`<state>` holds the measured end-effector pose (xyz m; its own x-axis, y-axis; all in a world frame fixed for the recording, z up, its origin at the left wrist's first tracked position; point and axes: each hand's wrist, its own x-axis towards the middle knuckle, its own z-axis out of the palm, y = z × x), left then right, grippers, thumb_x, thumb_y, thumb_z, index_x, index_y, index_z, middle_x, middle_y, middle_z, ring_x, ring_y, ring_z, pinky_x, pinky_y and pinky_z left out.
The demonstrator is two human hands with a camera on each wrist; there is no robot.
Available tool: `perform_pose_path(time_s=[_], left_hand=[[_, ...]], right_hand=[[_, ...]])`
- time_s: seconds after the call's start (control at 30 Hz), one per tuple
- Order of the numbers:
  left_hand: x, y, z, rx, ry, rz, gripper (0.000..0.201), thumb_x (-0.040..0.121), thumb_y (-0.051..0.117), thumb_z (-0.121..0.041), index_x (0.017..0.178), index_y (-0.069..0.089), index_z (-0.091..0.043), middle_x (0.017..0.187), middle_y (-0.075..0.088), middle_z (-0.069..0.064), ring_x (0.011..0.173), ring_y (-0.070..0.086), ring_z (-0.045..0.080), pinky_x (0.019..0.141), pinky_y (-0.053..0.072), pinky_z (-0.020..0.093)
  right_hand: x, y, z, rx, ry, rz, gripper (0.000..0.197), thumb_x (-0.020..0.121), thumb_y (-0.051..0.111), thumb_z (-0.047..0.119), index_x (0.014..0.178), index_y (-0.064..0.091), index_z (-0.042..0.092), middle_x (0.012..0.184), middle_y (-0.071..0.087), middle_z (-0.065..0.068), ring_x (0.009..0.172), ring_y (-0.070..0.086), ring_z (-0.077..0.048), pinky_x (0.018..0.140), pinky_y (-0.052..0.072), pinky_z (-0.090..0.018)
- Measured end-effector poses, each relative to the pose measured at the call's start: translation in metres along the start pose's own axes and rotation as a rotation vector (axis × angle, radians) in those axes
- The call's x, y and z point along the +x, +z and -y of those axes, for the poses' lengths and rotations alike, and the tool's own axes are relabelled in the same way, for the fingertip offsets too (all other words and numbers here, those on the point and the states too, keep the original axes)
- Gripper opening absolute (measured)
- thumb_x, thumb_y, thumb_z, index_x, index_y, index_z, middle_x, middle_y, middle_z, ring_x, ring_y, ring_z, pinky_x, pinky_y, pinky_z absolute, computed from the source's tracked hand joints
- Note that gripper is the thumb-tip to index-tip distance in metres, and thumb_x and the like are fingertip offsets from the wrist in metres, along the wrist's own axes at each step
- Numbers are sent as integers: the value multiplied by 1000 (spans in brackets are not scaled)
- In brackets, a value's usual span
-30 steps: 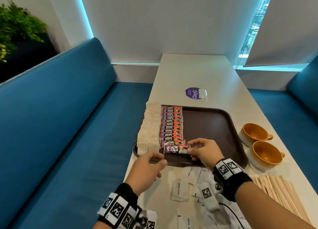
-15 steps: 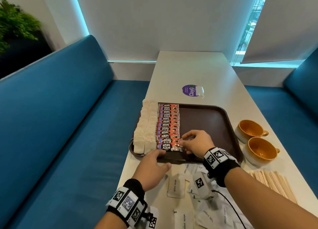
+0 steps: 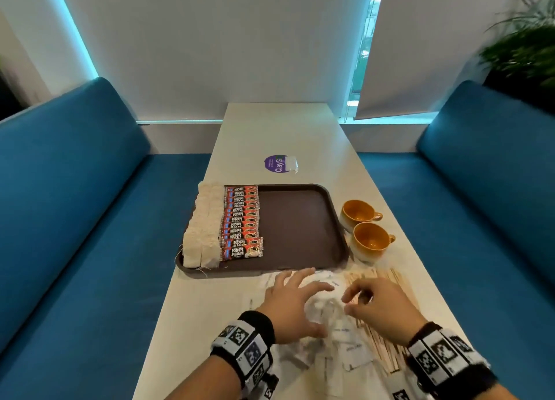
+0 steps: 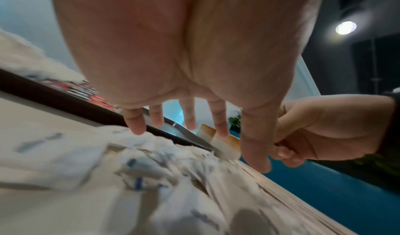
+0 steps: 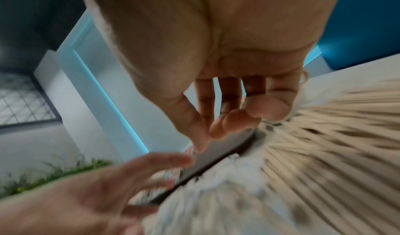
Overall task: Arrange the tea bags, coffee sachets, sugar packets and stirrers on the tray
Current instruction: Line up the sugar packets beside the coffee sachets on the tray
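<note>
Where sugar packets (image 3: 345,336) lie, hands spread.

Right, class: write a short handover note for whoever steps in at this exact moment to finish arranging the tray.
Left hand: open, fingers spread over the sugar packets, holding nothing.
Right hand: fingers loosely curled above the same pile, nothing visibly held.
Tray: tea bags in rows along its left edge, coffee sachets in a column beside them; the rest is bare.
Done: tea bags, coffee sachets.
Left: sugar packets, loose on the table in front of the tray, and stirrers, lying to their right.
</note>
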<state>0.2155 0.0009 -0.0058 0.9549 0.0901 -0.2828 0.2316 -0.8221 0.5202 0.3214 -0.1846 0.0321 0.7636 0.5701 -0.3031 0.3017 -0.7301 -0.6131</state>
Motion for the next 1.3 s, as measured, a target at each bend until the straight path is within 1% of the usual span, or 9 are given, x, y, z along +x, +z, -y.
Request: perform_pose_path(time_s=[0.07, 0.17, 0.3, 0.5, 0.6, 0.8, 1.07, 1.2, 1.3], left_hand=[[5, 9, -12, 116, -23, 78, 91, 73, 76, -64, 145, 20, -64, 167, -1, -19, 153, -8, 32, 120, 11, 63], [9, 19, -20, 235, -66, 132, 96, 71, 74, -71, 145, 14, -66, 167, -12, -19, 152, -18, 37, 118, 3, 68], [5, 27, -16, 227, -106, 119, 96, 69, 72, -72, 142, 11, -70, 165, -14, -23, 152, -20, 36, 116, -1, 71], [-11, 25, -8, 164, -164, 103, 107, 72, 74, -67, 140, -8, -74, 165, -11, -25, 153, -18, 34, 118, -4, 69], [-14, 27, -5, 192, -178, 108, 101, 72, 72, -69, 142, -1, -72, 165, -13, -24, 152, -19, 35, 117, -3, 70], [-1, 28, -25, 305, -31, 54, 87, 71, 67, -77, 143, 21, -62, 166, -8, -17, 151, -24, 34, 118, -9, 67], [-16, 35, -13, 262, -45, 171, 75, 76, 69, -68, 139, 28, -64, 166, -11, -18, 149, -31, 35, 117, -14, 67], [-39, 29, 4, 250, -71, 184, 74, 76, 67, -70, 138, 28, -66, 166, -10, -19, 149, -32, 33, 117, -14, 66], [-43, 22, 8, 187, -92, 193, 69, 73, 65, -76, 134, 36, -63, 166, -4, -18, 150, -27, 30, 118, -13, 66]], right_hand=[[-16, 11, -18, -72, 52, 86, 13, 77, 82, 23, 83, 73, 30, 80, 67, 8, 67, 60, -3, 60, 47, -14], [-29, 24, -39, -162, 72, 145, 22, 69, 80, 30, 87, 67, 29, 90, 62, 11, 76, 57, -2, 65, 47, -19], [-30, 26, -53, -123, 29, 60, 18, 82, 78, 21, 88, 64, 30, 82, 56, 14, 71, 51, 3, 63, 40, -15], [-29, 24, -61, -108, 39, -43, 20, 88, 71, 12, 87, 66, 31, 86, 64, 12, 80, 60, -4, 76, 53, -23], [-28, 22, -63, -114, 45, -75, 25, 93, 60, 8, 90, 67, 31, 93, 65, 13, 84, 60, -5, 76, 53, -21], [-23, 22, -66, -76, 64, -112, 20, 93, 64, 13, 92, 67, 33, 94, 63, 12, 83, 58, -5, 72, 48, -19], [-16, 22, -68, -26, 88, -125, 23, 93, 63, 8, 88, 69, 30, 91, 64, 10, 83, 59, -6, 67, 44, -20], [-16, 22, -67, -26, 91, -133, 23, 93, 63, 10, 88, 68, 32, 92, 64, 11, 83, 57, -5, 65, 43, -19], [-17, 22, -65, -40, 78, -150, 26, 95, 61, 11, 85, 65, 35, 93, 61, 10, 84, 56, -6, 69, 44, -21]])
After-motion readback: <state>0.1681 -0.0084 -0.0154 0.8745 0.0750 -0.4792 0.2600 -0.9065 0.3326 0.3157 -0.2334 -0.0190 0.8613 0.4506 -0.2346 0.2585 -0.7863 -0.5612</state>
